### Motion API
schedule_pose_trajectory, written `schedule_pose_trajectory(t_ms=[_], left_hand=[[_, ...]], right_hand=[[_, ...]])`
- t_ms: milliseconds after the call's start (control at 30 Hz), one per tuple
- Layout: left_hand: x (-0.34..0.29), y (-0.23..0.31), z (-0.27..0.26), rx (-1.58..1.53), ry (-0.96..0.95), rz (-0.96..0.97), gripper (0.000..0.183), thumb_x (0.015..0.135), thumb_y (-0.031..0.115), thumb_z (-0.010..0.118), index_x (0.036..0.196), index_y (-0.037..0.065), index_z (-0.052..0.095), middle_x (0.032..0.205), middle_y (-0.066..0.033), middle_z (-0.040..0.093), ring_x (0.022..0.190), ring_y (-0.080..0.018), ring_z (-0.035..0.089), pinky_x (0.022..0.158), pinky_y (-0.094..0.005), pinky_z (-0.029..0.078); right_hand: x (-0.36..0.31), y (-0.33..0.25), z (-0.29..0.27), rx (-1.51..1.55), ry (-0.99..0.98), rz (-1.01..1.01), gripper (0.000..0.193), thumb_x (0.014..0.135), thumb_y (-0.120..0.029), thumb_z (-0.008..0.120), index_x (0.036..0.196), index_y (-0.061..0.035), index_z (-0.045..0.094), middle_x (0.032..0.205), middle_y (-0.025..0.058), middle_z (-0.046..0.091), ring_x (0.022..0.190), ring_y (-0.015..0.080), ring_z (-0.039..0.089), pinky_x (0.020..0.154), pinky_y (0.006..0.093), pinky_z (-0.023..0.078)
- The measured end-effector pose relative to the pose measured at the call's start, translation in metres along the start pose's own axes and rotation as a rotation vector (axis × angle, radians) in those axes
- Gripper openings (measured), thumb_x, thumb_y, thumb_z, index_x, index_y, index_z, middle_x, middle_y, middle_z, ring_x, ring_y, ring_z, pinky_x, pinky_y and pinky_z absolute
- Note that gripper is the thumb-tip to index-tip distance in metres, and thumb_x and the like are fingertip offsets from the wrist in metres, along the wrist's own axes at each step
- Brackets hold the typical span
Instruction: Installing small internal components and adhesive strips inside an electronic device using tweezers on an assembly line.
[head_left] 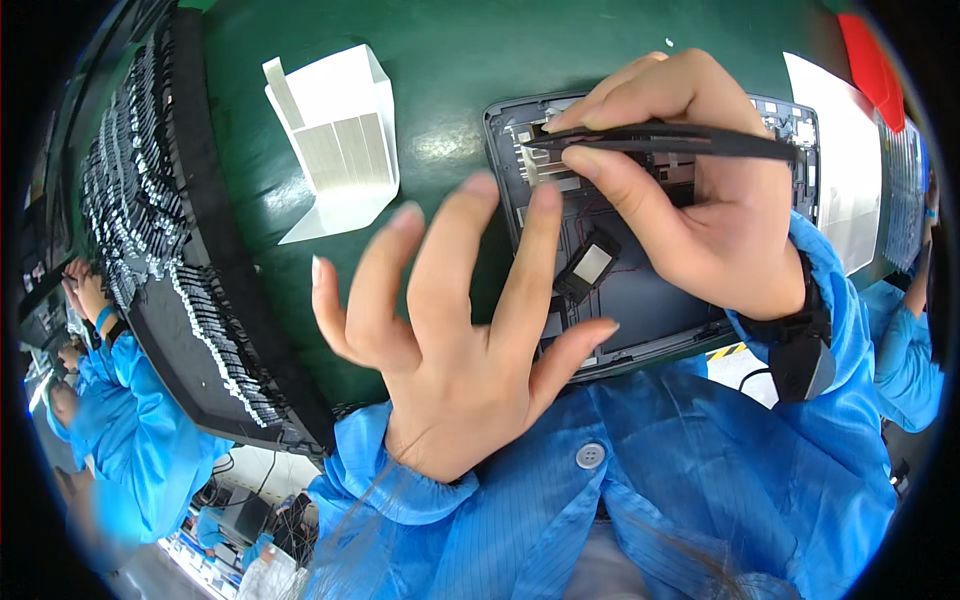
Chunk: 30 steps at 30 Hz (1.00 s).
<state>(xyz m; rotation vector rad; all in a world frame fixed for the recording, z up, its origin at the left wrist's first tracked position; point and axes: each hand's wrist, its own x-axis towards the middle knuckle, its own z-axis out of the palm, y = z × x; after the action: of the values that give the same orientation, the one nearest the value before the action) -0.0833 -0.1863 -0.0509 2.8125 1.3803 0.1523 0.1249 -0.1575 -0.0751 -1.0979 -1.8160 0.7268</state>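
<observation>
1. One view only, from my head camera, looking down at the green worktop (440, 60).
2. My right hand (690, 200), upper right of the frame, pinches black tweezers (660, 140) shut, their tips at a small pale strip (530, 165) on the open grey device shell (640, 300) in centre right.
3. My left hand (450, 310) spreads wide in the middle of the frame, holding nothing, fingertips resting on the shell's left edge.
4. At upper left lies a white sheet of strips (335, 140); a black tray of small parts (170, 230) runs down the left side.
5. Risk, as I judge it: if my left hand slips, the shell shifts and the tweezer tips could misplace the strip or snag the thin wires near the small square black part (590, 265).
</observation>
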Motion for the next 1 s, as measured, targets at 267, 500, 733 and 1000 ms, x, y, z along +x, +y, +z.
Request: schedule_pose_trajectory(t_ms=[267, 500, 733, 1000], left_hand=[[0.003, -0.002, 0.008, 0.008, 0.059, -0.021, 0.056, 0.092, 0.058, 0.059, 0.13, 0.019, 0.068, 0.151, -0.0128, 0.041, 0.136, -0.0379, 0.029, 0.114, -0.0577, 0.016], [0.002, 0.002, 0.01, 0.035, -0.025, -0.057, 0.064, 0.094, 0.064, 0.051, 0.142, 0.022, 0.059, 0.158, -0.0138, 0.036, 0.144, -0.0429, 0.021, 0.115, -0.0592, 0.01], [-0.004, 0.005, 0.017, 0.033, 0.049, -0.056, 0.065, 0.094, 0.064, 0.049, 0.142, 0.021, 0.058, 0.16, -0.0127, 0.031, 0.145, -0.0432, 0.02, 0.116, -0.0612, 0.009], [-0.008, 0.029, -0.026, 0.007, -0.091, -0.033, 0.078, 0.087, 0.041, 0.067, 0.152, 0.007, 0.041, 0.162, -0.02, 0.024, 0.148, -0.0424, 0.022, 0.117, -0.0628, 0.01]], right_hand=[[-0.004, 0.002, 0.001, 0.394, 0.181, 0.212, 0.021, 0.094, 0.008, 0.061, 0.112, 0.0027, 0.052, 0.109, 0.0171, 0.065, 0.105, 0.0201, 0.066, 0.091, 0.0311, 0.054], [0.008, -0.006, -0.011, 0.573, 0.3, 0.33, 0.033, 0.094, -0.007, 0.069, 0.123, -0.0011, 0.052, 0.105, 0.0115, 0.07, 0.092, 0.0217, 0.067, 0.087, 0.0323, 0.053], [-0.036, -0.03, -0.086, 0.324, 0.301, 0.138, 0.031, 0.109, -0.021, 0.038, 0.125, -0.0014, 0.056, 0.12, 0.0215, 0.062, 0.101, 0.0236, 0.058, 0.091, 0.0394, 0.044], [-0.166, -0.058, -0.166, 0.291, 0.927, 0.291, 0.025, 0.101, -0.012, 0.062, 0.123, -0.0002, 0.062, 0.11, 0.0126, 0.069, 0.095, 0.0184, 0.064, 0.087, 0.0334, 0.049]])
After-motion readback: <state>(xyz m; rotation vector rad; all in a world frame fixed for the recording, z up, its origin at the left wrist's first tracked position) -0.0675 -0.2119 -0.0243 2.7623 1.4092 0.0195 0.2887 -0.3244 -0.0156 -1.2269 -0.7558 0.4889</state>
